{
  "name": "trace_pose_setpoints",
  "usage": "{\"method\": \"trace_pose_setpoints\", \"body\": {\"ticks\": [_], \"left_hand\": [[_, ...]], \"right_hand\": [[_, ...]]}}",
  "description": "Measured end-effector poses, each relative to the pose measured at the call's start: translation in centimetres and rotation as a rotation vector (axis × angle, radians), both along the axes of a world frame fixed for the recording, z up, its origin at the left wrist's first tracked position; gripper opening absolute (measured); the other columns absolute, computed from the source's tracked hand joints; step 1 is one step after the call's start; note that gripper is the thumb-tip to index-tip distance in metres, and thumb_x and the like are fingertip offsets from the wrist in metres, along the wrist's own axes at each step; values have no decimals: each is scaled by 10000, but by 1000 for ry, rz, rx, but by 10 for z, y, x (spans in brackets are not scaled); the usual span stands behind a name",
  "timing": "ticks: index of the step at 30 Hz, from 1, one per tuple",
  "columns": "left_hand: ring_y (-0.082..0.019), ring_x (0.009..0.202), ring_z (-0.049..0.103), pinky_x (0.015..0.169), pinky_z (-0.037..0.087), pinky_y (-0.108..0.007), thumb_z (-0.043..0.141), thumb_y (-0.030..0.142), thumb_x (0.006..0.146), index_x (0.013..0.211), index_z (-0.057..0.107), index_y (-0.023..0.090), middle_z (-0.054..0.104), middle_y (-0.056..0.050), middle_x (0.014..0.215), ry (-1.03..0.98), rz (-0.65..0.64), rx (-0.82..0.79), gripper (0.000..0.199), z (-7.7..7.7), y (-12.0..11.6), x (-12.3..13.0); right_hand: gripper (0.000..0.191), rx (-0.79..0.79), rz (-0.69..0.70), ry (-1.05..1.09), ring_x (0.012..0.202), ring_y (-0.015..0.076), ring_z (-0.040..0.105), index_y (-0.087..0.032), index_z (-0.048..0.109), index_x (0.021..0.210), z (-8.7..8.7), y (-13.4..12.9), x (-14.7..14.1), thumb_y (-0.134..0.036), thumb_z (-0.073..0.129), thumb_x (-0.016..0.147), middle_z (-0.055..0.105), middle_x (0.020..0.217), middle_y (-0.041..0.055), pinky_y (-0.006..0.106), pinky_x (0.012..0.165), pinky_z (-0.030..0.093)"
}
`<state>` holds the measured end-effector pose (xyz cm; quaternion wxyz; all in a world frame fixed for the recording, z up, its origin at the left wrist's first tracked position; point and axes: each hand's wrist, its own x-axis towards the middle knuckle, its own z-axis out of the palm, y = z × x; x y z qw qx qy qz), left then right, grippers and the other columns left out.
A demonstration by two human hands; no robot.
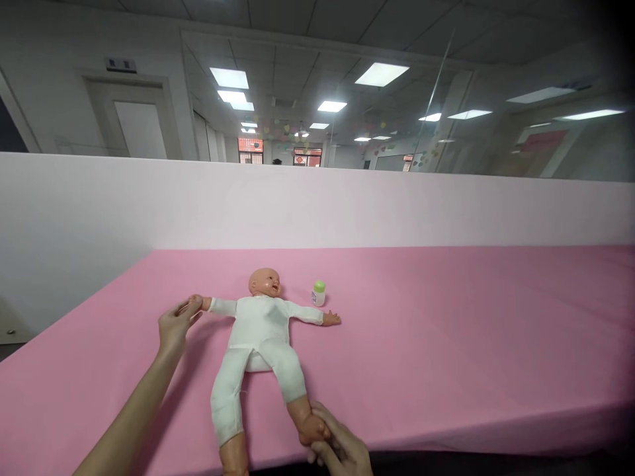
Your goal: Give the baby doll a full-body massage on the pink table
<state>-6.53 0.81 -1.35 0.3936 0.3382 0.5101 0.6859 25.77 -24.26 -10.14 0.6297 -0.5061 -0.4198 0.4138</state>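
Observation:
A baby doll point(262, 324) with a soft white cloth body lies on its back on the pink sheet point(446, 330), arms spread wide. My left hand point(176, 324) pinches the doll's hand on the left side, its fingers closed around it. At the front edge, my right hand point(342, 443) grips the doll's foot on the right, fingers along its side and thumb below. The doll's other foot runs out of the bottom of the view. Just beyond the doll's free arm stands a small clear bottle point(318, 295) with a green cap, upright.
A low white wall point(347, 208) borders the far side of the pink surface and continues down the left. Glass panels point(317, 139) rise above it, with ceiling lights beyond. The sheet's front edge drops off near my right hand. A door point(139, 125) is at the back left.

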Motion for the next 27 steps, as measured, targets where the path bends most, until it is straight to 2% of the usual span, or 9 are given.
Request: {"method": "trace_pose_setpoints", "body": {"ticks": [2, 4, 7, 10, 15, 18, 21, 25, 27], "left_hand": [[-276, 976, 749, 918, 622, -432, 875, 380, 714, 1026, 804, 156, 802, -79, 1012, 232, -59, 106, 391, 20, -5, 21], [-274, 951, 751, 875, 607, -387, 833, 397, 738, 1004, 818, 177, 810, -68, 991, 438, -111, 196, 345, 33, -10, 46], [-245, 860, 758, 769, 565, -309, 774, 405, 782, 950, 834, 225, 817, -38, 917, 697, -256, 253, 254, 35, -13, 80], [-232, 785, 752, 694, 501, -278, 744, 401, 795, 892, 840, 246, 808, -19, 813, 905, -342, 221, 206, 24, -14, 100], [-238, 822, 753, 676, 474, -273, 719, 437, 821, 914, 833, 241, 801, -13, 807, 930, -341, 188, 245, 16, -11, 97], [-235, 844, 747, 734, 519, -290, 736, 435, 812, 949, 825, 244, 807, -19, 870, 857, -325, 189, 251, 19, -10, 81], [-257, 933, 740, 813, 577, -335, 785, 458, 774, 994, 810, 217, 806, -55, 980, 614, -244, 166, 327, 14, -6, 58], [-276, 1038, 730, 838, 632, -379, 851, 443, 736, 1035, 783, 182, 776, -97, 1128, 134, -107, -10, 403, -10, 5, 18], [-257, 1001, 744, 850, 645, -380, 861, 354, 741, 984, 771, 167, 772, -104, 1118, -61, -22, -130, 319, -26, 13, -1]], "right_hand": [[535, 44, 16, -26, 632, 197, 653, -223, 817, 1172, 28, 14, -2, -563, 822, 760, 782, 962, 94, 316, 619, 592], [494, 76, 50, -64, 673, 195, 640, -213, 816, 1174, 54, 31, -6, -498, 831, 770, 769, 937, 79, 299, 641, 580], [389, 100, 146, -104, 673, 172, 595, -206, 826, 1139, 76, 59, -18, -387, 803, 796, 758, 910, 62, 271, 630, 543], [352, 101, 209, -75, 617, 140, 522, -195, 823, 1133, 76, 83, -35, -321, 751, 813, 725, 810, 34, 248, 577, 491], [370, 120, 194, 28, 615, 135, 506, -178, 822, 1113, 69, 92, -48, -326, 766, 779, 687, 766, 13, 253, 583, 497], [379, 102, 188, 4, 635, 143, 537, -189, 818, 1140, 70, 72, -35, -304, 773, 781, 690, 752, 9, 258, 628, 524], [393, 53, 186, -50, 661, 163, 608, -214, 816, 1160, 63, 42, -11, -271, 777, 773, 730, 786, 19, 265, 689, 559], [368, 13, 203, -188, 924, 264, 725, -253, 848, 1078, 28, 4, 17, -286, 811, 714, 795, 1066, 84, 294, 819, 600], [376, 6, 174, -190, 892, 285, 736, -260, 860, 1039, 6, -9, 22, -371, 838, 681, 800, 1049, 89, 314, 783, 616]]}}
